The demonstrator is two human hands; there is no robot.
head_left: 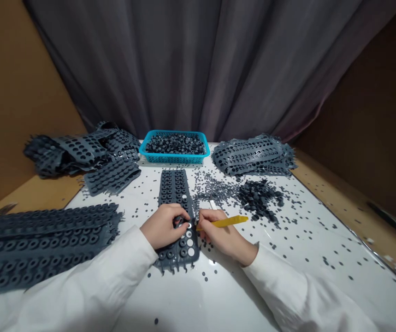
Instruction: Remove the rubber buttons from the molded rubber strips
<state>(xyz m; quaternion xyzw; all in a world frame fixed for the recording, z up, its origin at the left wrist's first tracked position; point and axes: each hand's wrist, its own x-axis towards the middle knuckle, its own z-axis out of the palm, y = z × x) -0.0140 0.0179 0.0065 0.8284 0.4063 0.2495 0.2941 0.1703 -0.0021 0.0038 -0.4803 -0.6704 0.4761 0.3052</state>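
Note:
A dark grey rubber strip [174, 184] with rows of raised rings lies lengthwise in front of me. Along its right side several round holes show white. My left hand [166, 224] rests on the strip with fingers curled, thumb and forefinger gripping at a ring; what exactly is between them is partly hidden. Closed around a slim yellow tool [232, 222], my right hand [223, 237] is at the strip's right edge. The tool's dark tip points at the strip beside my left thumb; its kind is unclear.
A blue basket [174, 159] of small dark pieces stands at the back. Perforated sheets [253, 156] are stacked back right, with more sheets [80, 152] back left. Ringed strips [45, 244] lie at left. A pile of dark pieces [260, 199] and scattered discs cover the right.

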